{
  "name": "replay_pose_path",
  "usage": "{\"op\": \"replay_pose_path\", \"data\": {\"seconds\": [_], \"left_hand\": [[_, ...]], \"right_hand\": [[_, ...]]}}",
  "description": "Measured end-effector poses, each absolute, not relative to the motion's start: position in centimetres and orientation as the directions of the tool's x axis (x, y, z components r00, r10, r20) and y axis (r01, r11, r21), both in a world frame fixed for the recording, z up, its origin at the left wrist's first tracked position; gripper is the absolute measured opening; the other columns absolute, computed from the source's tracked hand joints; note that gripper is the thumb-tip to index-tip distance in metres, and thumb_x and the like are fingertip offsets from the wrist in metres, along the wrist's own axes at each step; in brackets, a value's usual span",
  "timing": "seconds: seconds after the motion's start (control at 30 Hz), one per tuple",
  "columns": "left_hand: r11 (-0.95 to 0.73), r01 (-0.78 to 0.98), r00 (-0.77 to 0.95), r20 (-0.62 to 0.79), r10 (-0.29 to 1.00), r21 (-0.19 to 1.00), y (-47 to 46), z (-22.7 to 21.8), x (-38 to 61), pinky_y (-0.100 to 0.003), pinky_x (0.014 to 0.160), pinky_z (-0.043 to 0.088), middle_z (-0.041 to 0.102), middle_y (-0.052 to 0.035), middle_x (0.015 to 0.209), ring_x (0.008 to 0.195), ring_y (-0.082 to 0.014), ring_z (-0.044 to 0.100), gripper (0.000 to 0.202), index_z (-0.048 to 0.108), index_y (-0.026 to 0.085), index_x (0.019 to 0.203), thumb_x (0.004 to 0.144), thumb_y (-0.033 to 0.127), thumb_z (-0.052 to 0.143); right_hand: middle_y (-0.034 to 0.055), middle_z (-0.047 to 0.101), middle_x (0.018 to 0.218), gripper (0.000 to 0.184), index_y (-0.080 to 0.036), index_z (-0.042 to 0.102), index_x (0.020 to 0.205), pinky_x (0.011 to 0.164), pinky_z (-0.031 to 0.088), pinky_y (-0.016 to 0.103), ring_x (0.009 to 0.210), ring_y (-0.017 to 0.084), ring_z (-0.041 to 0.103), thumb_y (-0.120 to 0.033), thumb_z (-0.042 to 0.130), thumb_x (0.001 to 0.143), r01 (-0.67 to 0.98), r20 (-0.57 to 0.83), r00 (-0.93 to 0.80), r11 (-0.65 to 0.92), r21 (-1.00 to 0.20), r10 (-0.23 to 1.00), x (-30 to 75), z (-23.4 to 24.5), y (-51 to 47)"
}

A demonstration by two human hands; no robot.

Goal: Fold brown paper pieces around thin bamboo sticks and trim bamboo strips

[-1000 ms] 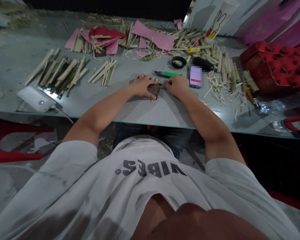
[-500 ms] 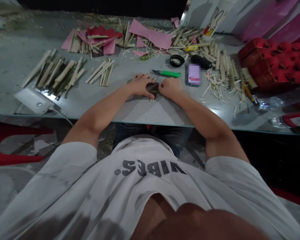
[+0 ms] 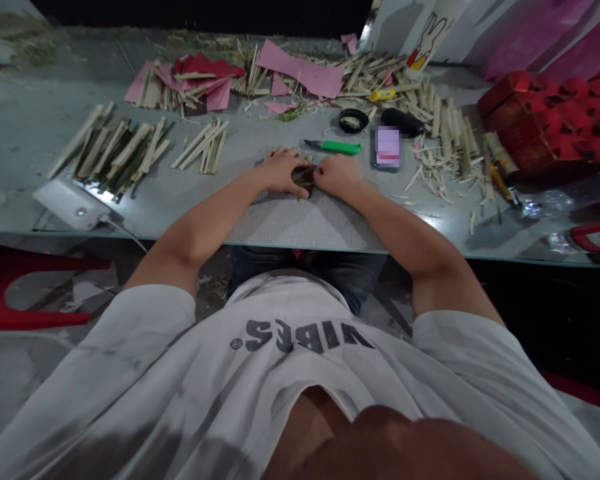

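Observation:
My left hand (image 3: 280, 172) lies low on the table mat, its fingers and thumb curved round a short pale strip (image 3: 307, 159) whose ends poke out. Across the strip, between my two hands, sits a dark flat piece (image 3: 304, 176); its kind is not clear. My right hand (image 3: 337, 175) is closed in a fist at the right edge of this dark piece, and its fingertips are hidden. Just beyond the hands lies a green utility knife (image 3: 337, 147) with its dark blade pointing left.
Split bamboo sticks (image 3: 123, 153) lie at left, a smaller bunch (image 3: 203, 148) nearer. A white power bank (image 3: 70, 203) with a cable rests by the front edge. Beyond are pink paper (image 3: 303, 67), a black lid (image 3: 353, 121) and a phone (image 3: 387, 147). A red carton (image 3: 545, 120) stands right.
My right hand has shifted slightly left, closer to my left hand. My left hand keeps its place, and the things on the table lie as before.

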State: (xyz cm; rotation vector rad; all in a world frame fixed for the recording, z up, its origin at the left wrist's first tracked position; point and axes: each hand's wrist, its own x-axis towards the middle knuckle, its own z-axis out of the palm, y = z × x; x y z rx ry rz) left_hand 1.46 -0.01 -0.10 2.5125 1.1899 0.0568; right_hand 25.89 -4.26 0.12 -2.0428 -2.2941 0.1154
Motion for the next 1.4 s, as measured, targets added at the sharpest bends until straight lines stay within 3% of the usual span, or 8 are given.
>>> {"op": "replay_pose_path", "data": {"seconds": [0.17,0.3,0.53,0.7,0.9,1.1,1.27,1.4], "left_hand": [[-0.580,0.732,0.647,-0.097,0.757,0.357,0.4,-0.6,1.4,-0.079,0.151,0.037,0.064,-0.0190,0.192,0.182,-0.0638,0.049,0.120,0.072,0.044,0.191,0.083,0.089,0.099],[-0.574,0.742,0.641,-0.114,0.759,0.345,0.6,-0.7,1.5,-0.081,0.151,0.037,0.061,-0.0208,0.195,0.183,-0.0664,0.047,0.125,0.070,0.041,0.192,0.081,0.089,0.100],[-0.572,0.748,0.635,-0.113,0.764,0.338,0.3,-0.4,1.8,-0.078,0.153,0.036,0.063,-0.0202,0.193,0.184,-0.0617,0.047,0.123,0.070,0.040,0.192,0.082,0.090,0.098],[-0.570,0.751,0.630,-0.105,0.769,0.332,0.5,-0.6,1.9,-0.080,0.151,0.039,0.065,-0.0184,0.192,0.182,-0.0635,0.049,0.121,0.073,0.043,0.189,0.079,0.086,0.102],[-0.573,0.750,0.633,-0.106,0.767,0.332,0.5,-0.5,1.9,-0.079,0.150,0.040,0.064,-0.0193,0.193,0.183,-0.0643,0.049,0.121,0.074,0.041,0.189,0.081,0.088,0.100],[-0.577,0.754,0.632,-0.107,0.768,0.312,0.2,-0.2,1.8,-0.079,0.148,0.042,0.067,-0.0240,0.188,0.179,-0.0634,0.052,0.124,0.072,0.036,0.190,0.080,0.087,0.098],[-0.573,0.749,0.636,-0.118,0.762,0.333,-0.1,-0.2,1.6,-0.076,0.150,0.041,0.064,-0.0224,0.190,0.182,-0.0623,0.050,0.126,0.068,0.039,0.195,0.084,0.094,0.092],[-0.546,0.766,0.614,-0.137,0.777,0.338,-0.3,-0.1,1.6,-0.079,0.151,0.039,0.060,-0.0234,0.194,0.185,-0.0636,0.048,0.129,0.065,0.038,0.197,0.084,0.092,0.093]], "right_hand": [[0.0330,0.091,0.134,0.047,-0.004,0.094,0.136,0.116,0.061,0.051,0.128,0.038,0.082,-0.038,0.063,0.140,0.989,0.034,-0.082,0.086,-0.124,0.996,26.4,0.2,-3.6],[0.0296,0.092,0.130,0.035,-0.008,0.095,0.135,0.112,0.061,0.049,0.125,0.039,0.082,-0.035,0.073,0.133,0.979,0.010,-0.151,0.151,-0.138,0.989,25.7,-0.2,-4.2],[0.0332,0.089,0.126,0.054,-0.002,0.094,0.134,0.112,0.058,0.051,0.128,0.041,0.082,-0.042,0.058,0.141,0.987,0.036,-0.088,0.092,-0.132,0.996,26.1,0.2,-3.6],[0.0249,0.093,0.129,0.031,-0.017,0.099,0.131,0.111,0.062,0.049,0.128,0.041,0.085,-0.039,0.076,0.130,0.972,-0.019,-0.187,0.182,-0.149,0.982,24.8,-0.2,-4.4],[0.0302,0.092,0.130,0.057,-0.013,0.097,0.139,0.117,0.061,0.057,0.133,0.044,0.082,-0.052,0.055,0.139,0.986,0.022,-0.082,0.084,-0.146,0.996,26.1,0.5,-4.0],[0.0242,0.095,0.131,0.037,-0.023,0.100,0.128,0.111,0.065,0.053,0.131,0.045,0.086,-0.047,0.072,0.128,0.966,-0.026,-0.214,0.208,-0.151,0.976,24.3,0.0,-5.3],[0.0303,0.092,0.131,0.046,-0.010,0.099,0.137,0.108,0.062,0.052,0.127,0.044,0.084,-0.037,0.062,0.132,0.989,0.078,-0.086,0.094,-0.116,0.993,27.0,-0.1,-3.5],[0.0294,0.091,0.121,0.057,-0.010,0.099,0.125,0.107,0.060,0.050,0.123,0.042,0.082,-0.054,0.065,0.136,0.988,0.111,-0.082,0.095,-0.120,0.990,29.1,0.1,-3.4]]}}
